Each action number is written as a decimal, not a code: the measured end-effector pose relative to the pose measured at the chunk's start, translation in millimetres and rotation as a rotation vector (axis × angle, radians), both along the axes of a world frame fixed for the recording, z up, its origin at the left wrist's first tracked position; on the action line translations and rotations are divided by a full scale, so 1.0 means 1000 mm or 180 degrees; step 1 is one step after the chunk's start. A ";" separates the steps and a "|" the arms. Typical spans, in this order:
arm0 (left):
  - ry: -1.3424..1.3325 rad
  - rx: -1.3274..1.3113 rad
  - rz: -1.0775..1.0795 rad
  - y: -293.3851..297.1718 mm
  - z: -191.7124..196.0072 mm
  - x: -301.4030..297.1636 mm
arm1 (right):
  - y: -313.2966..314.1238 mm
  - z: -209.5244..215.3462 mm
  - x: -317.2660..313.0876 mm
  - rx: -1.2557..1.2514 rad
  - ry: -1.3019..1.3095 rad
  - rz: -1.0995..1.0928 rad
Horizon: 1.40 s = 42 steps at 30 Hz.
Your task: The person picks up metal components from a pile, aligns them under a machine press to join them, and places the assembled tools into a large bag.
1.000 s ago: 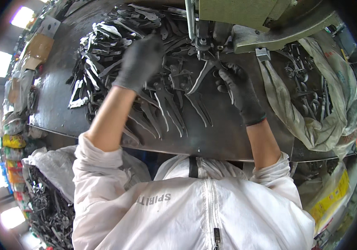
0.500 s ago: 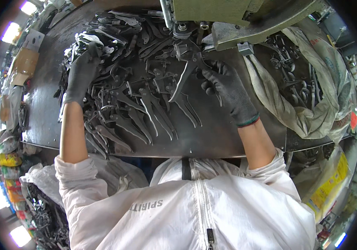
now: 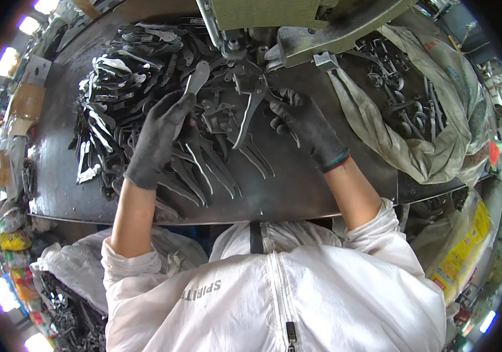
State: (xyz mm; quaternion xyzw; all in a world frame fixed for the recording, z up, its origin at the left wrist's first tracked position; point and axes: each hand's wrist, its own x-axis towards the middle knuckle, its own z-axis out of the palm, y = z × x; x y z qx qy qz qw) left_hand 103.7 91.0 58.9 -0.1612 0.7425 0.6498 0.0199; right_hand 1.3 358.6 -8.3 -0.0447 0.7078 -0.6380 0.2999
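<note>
Left hand (image 3: 164, 129), front-left of the machine (image 3: 268, 14): I see it pinching a flat metal handle (image 3: 197, 79). Right hand (image 3: 306, 124), just in front of the machine: fingers closed on pliers (image 3: 252, 85). Counter (image 3: 298, 185): bare patch before the machine, reaching the near edge; heaped parts (image 3: 125, 88) left, sack (image 3: 406, 164) right.

The lower end of the flat metal piece (image 3: 200, 75) is hidden by the left hand (image 3: 164, 130). One handle of the pliers (image 3: 247, 115) is partly covered by the right hand (image 3: 306, 123). The green machine (image 3: 268, 14) is cut off above.
</note>
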 end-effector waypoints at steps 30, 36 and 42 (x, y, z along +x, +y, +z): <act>-0.0232 0.0698 -0.1024 0.124 -0.022 -0.034 | 0.072 -0.070 -0.176 -0.2795 0.0247 -0.1460; 0.0225 -0.0437 -0.0186 0.038 -0.105 -0.034 | 0.049 -0.019 -0.116 -0.1654 -0.0482 -0.1590; -0.0253 0.0114 -0.0596 0.061 -0.062 -0.047 | 0.034 0.029 -0.006 -0.0927 0.0315 -0.0542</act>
